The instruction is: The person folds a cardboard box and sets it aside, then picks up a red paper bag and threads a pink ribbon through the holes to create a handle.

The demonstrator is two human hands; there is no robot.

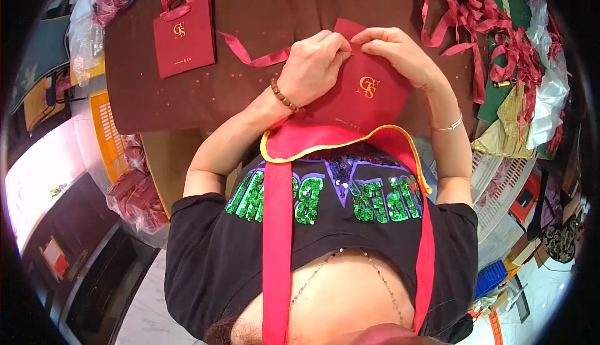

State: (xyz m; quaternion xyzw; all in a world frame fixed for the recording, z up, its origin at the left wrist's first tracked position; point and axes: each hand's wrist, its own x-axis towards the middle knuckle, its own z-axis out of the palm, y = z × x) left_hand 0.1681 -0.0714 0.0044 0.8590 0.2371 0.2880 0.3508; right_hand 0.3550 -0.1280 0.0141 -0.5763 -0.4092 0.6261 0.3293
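Red apron straps (pixel 277 251) run over a black shirt (pixel 212 264) closest to the camera, with green sequinned lettering across the chest. Just beyond the yellow-edged apron bib (pixel 331 142), a dark red paper bag (pixel 375 98) is at the near side of the brown surface (pixel 144 110). Both hands are clamped on its upper part, fingertips close together: the left hand (pixel 317 62) pinches from one side, the right hand (pixel 395 50) from the other. The left hand and wrist, with a beaded bracelet (pixel 284 98), hide part of the bag's left side, and the bib overlaps its lower end. A loose ribbon (pixel 259 59) trails to the left hand; whether the fingers grip it, I cannot tell.

Farther left, another red bag (pixel 182 42) with ribbon handles lies on the surface, among small red specks. To the right, tangled ribbons (pixel 465 23) spill toward crumpled clear plastic (pixel 550 70). A yellow crate (pixel 107 139) stands beyond the left edge, a white basket (pixel 497 170) beyond the right.
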